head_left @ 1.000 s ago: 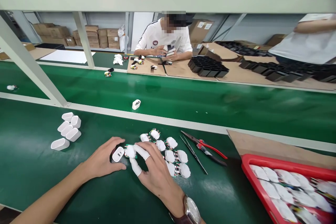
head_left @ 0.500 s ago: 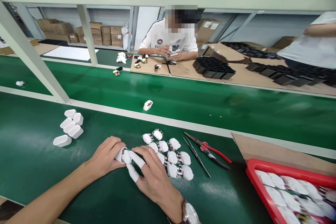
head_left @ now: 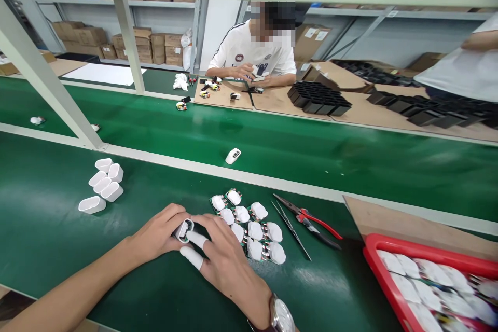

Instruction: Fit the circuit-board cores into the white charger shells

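Observation:
My left hand (head_left: 160,229) grips a small white plastic housing (head_left: 180,232), its oval opening tilted toward me. Inside that opening sits a circuit board with white filler, mostly hidden by the walls. White finger cots cover the thumb and index finger of my right hand (head_left: 229,257). Its index fingertip presses at the housing's opening, other fingers lie along the far side, and the thumb is just below. Right of my hands, several circuit boards topped with white filler (head_left: 254,231) lie grouped on the green bench. Several white housings (head_left: 111,192) stand at the left.
Tweezers (head_left: 291,229) and red-handled pliers (head_left: 311,222) lie right of the boards. A red tray (head_left: 375,259) holds more boards. Beyond the rail, a green conveyor (head_left: 175,132) carries a white housing (head_left: 233,156). A co-worker (head_left: 257,57) sits opposite, near stacked black cases (head_left: 319,98).
The white-topped board has gone down into the housing, and my right fingers have shifted from pinching it to the opening. Items on the conveyor have moved right.

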`<action>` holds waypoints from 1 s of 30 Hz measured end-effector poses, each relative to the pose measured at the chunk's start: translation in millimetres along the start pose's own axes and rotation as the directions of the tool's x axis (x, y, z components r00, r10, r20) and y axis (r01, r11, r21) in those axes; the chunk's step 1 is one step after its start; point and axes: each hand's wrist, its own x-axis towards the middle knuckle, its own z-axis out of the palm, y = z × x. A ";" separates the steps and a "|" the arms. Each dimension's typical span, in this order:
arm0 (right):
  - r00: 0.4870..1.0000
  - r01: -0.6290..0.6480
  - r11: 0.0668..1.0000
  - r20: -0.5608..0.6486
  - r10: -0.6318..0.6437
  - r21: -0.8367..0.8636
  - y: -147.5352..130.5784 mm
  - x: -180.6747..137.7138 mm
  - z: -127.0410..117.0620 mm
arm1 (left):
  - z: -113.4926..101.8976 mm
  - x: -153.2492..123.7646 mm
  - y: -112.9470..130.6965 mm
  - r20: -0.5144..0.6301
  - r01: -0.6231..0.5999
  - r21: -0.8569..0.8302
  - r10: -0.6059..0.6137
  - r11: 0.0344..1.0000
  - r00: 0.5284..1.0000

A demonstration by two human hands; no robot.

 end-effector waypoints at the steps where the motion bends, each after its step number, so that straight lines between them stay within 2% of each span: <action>1: 1.000 0.001 1.000 0.011 -0.001 -0.003 0.2 0.3 0.2 | -1.0 0.4 0.4 0.012 0.013 -0.029 -0.013 1.000 1.000; 6: 0.999 -0.049 0.998 0.007 0.049 0.040 4.2 -2.7 6.6 | -6.9 -3.4 2.1 0.005 0.106 -0.132 -0.106 0.986 0.994; 11: 0.999 -0.021 0.999 0.042 0.022 -0.026 5.9 -3.6 11.6 | -12.9 -5.2 1.7 -0.045 -0.148 -0.104 0.144 0.983 0.988; 15: 0.994 -0.096 0.994 0.063 0.093 0.048 5.8 -2.1 8.2 | -20.5 -1.0 0.3 -0.063 -0.197 -0.138 0.189 0.971 0.980; 19: 0.974 -0.176 0.977 -0.119 0.190 0.120 11.6 -1.8 -2.1 | -22.4 -1.7 4.0 -0.040 -0.180 -0.173 0.176 0.968 0.984; 21: 0.961 -0.162 0.984 -0.216 0.174 0.073 17.6 -0.9 -8.1 | -22.9 -2.0 11.7 -0.049 -0.164 -0.150 0.158 0.975 0.986; 23: 0.954 -0.136 0.991 -0.271 0.127 -0.011 25.8 0.0 -12.9 | -27.0 2.9 20.9 -0.008 -0.106 -0.089 0.106 0.990 0.994; 25: 0.958 -0.125 0.983 -0.272 0.084 -0.135 35.9 -0.4 -14.6 | -37.0 18.0 25.5 0.080 -0.048 0.014 0.047 0.999 0.996; 27: 0.968 -0.131 0.948 -0.243 0.059 -0.291 46.8 -2.5 -12.2 | -53.6 46.0 19.4 0.130 0.014 0.151 -0.034 0.988 0.991; 28: 0.973 -0.137 0.922 -0.221 0.058 -0.363 51.7 -4.1 -9.4 | -64.0 63.9 11.6 0.113 0.055 0.220 -0.081 0.974 0.990; 30: 0.980 -0.154 0.870 -0.186 0.073 -0.469 58.7 -7.7 -1.7 | -86.5 102.5 -12.5 -0.009 0.199 0.348 -0.210 0.916 0.978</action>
